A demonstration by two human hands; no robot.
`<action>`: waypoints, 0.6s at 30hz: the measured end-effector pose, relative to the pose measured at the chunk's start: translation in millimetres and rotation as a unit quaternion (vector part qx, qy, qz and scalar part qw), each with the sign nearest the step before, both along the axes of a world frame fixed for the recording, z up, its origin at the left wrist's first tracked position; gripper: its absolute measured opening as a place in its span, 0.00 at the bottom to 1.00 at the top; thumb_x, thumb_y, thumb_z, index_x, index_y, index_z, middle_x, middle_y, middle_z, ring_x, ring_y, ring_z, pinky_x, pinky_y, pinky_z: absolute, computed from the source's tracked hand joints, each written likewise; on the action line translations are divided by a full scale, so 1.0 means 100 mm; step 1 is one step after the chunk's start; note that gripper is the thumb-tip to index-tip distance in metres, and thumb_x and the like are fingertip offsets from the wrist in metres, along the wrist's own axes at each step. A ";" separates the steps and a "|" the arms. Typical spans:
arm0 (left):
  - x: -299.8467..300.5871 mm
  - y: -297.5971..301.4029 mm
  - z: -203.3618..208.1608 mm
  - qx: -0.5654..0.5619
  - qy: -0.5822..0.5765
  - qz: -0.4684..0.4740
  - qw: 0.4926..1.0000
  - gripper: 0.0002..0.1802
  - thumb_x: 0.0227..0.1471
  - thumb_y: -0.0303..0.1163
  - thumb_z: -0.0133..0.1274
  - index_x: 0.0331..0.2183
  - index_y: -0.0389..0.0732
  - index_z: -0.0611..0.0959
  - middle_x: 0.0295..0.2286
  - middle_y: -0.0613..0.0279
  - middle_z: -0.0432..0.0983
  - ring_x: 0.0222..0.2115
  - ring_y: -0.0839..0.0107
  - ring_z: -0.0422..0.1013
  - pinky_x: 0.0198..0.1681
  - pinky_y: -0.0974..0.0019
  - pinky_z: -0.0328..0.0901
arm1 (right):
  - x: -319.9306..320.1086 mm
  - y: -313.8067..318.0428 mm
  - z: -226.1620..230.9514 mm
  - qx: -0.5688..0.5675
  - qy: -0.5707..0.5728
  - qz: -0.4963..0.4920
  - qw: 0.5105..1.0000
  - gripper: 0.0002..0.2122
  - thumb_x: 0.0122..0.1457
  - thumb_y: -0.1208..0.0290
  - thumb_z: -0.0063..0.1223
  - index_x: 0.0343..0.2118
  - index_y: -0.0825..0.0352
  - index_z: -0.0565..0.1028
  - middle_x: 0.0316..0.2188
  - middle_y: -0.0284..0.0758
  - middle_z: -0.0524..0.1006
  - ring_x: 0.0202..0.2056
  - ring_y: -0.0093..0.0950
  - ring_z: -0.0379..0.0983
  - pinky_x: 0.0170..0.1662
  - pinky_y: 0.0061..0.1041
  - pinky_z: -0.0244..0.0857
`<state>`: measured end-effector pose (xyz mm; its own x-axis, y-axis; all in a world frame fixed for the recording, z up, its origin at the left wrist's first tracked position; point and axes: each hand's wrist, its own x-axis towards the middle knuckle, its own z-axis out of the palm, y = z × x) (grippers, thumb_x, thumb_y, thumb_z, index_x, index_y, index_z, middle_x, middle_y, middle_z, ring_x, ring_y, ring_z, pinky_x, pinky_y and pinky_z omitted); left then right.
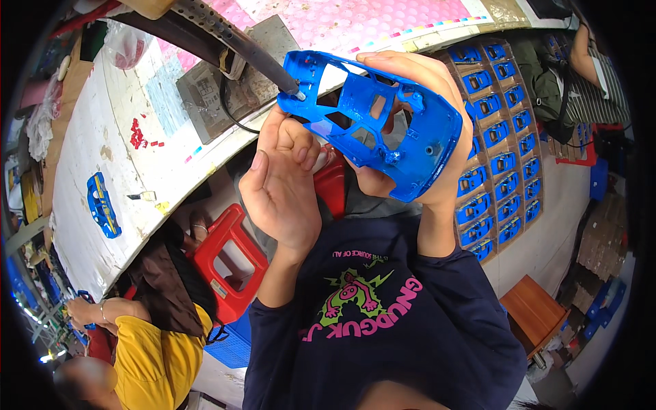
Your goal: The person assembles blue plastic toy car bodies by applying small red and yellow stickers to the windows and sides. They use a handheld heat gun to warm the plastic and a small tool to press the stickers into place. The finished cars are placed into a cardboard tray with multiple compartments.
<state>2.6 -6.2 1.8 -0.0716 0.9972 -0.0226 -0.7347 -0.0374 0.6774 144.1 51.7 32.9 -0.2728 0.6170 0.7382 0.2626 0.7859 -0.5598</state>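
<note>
A blue plastic toy car body shell (359, 96) with window cut-outs is held up in front of me, its hollow inside showing. My right hand (447, 102) grips it at the right end, fingers over the far edge; part of the hand is hidden behind the shell. My left hand (283, 178) is palm up below the left end. Its index fingertip meets the shell's edge there, the thumb stands apart and the other fingers are loosely curled. The tip of a slanting metal rod (270, 72) reaches the shell's left corner, just above that fingertip.
Another blue car shell (103, 205) and red scraps (137, 134) lie on the white worktable (89, 147). A grey metal plate (205, 102) sits under the rod. Many blue shells fill cardboard trays (495, 137) at right. A co-worker in yellow (157, 352) sits lower left near a red stool (229, 266).
</note>
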 end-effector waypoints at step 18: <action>0.01 0.00 0.03 -0.015 0.010 0.007 1.000 0.35 0.47 0.46 0.29 0.49 0.26 0.56 0.38 0.58 0.66 0.33 0.77 0.60 0.37 0.76 0.53 | 0.00 0.00 0.02 0.005 -0.006 -0.004 1.000 0.26 0.33 0.65 0.63 0.38 0.72 0.68 0.34 0.41 0.71 0.36 0.35 0.68 0.39 0.27 0.62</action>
<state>3.7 -6.4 5.1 -0.0868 0.9949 -0.0506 -0.7203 -0.0276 0.6931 144.4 51.4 34.5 -0.2777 0.6124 0.7402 0.2756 0.7889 -0.5493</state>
